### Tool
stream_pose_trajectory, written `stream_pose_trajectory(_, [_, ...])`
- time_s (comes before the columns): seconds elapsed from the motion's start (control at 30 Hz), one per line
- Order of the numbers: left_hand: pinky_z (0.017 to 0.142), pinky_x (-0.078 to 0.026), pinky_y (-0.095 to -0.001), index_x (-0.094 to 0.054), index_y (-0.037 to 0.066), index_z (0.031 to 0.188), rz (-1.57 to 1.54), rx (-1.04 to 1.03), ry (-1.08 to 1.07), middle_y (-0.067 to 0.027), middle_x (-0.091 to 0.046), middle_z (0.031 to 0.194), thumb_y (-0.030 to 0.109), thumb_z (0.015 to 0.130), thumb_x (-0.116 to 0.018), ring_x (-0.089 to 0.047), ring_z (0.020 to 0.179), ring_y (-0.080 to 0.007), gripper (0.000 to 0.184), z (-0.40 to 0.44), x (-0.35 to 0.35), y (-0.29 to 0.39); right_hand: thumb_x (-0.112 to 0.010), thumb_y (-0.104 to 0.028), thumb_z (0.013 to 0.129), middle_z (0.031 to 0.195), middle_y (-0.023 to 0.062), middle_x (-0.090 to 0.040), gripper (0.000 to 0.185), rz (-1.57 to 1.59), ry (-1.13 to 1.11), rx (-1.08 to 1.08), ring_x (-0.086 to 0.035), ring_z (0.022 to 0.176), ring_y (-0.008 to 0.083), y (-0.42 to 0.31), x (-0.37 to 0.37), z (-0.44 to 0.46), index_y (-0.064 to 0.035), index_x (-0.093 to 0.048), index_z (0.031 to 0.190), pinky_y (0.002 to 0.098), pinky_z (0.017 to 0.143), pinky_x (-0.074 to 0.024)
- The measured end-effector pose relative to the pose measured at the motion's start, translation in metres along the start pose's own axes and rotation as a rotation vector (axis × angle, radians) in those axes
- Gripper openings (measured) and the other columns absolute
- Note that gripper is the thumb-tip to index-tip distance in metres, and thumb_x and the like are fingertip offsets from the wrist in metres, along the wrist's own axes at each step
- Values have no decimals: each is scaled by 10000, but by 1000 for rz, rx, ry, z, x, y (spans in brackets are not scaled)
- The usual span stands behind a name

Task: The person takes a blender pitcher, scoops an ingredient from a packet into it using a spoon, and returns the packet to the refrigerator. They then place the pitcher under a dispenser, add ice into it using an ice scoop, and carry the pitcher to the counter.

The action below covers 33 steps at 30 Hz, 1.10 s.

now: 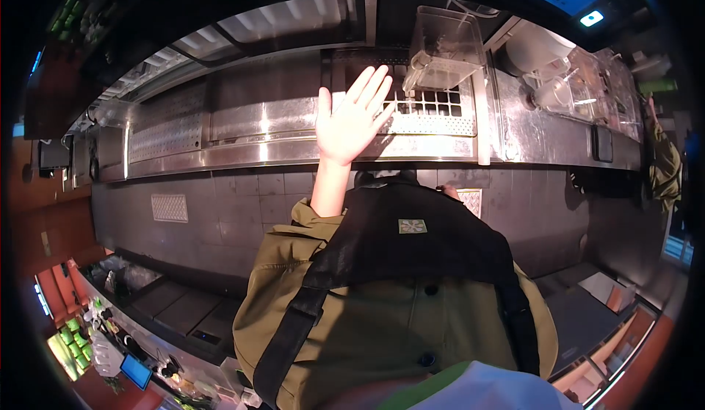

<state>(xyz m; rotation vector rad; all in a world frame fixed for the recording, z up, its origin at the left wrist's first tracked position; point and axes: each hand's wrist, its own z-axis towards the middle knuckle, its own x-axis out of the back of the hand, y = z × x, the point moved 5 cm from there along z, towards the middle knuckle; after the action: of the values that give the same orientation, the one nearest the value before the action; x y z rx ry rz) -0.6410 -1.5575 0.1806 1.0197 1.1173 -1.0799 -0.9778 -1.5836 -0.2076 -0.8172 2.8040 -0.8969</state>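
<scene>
My left hand (351, 122) is held out flat over the steel counter, palm towards me, with the fingers stretched and the thumb apart. Nothing lies in it. Just beyond and to its right is a square-holed metal grid (433, 105) set in the counter. A clear plastic container (448, 46) stands tilted in view on that grid. Of my right hand (449, 189) only a small part seems to show at the right edge of the black apron (382, 226); its fingers are mostly hidden.
The steel counter (264, 149) runs across in front of me. Clear pitchers (554, 95) and a white tub (532, 50) stand at its right, near a dark phone-like object (601, 144). A perforated drain panel (165, 127) is at left. Behind me stands another counter (147, 336).
</scene>
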Motion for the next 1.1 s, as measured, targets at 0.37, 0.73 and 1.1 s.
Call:
stream_pose_trajectory(0.37, [583,-451,-239,-407,15,1134,-210,168,-1,-80,-451,931,288,903,-354,-469,769,-135,362,0,37,3,-432,-139,809,863,159,-613,275,179,40,-70,-591,756,209,11,-14,-4,35,-568,972,293,670,-471])
stream_pose_trajectory(0.73, [915,-283,-376,-304,-7,1212,-25,148,267,-163,-308,1250,440,872,-284,-311,1153,-251,561,-12,34,10,-464,-174,782,827,175,-610,308,-348,77,342,-592,749,228,-11,-32,-50,39,-538,992,315,685,-470])
stream_pose_trajectory(1.1, [983,-230,-387,-298,-10,1253,322,239,196,-149,-328,1285,421,859,-335,-324,1177,-249,585,-1,46,2,-459,-181,793,751,151,-602,281,159,147,-33,-562,638,204,26,-29,-22,33,-573,934,320,588,-452])
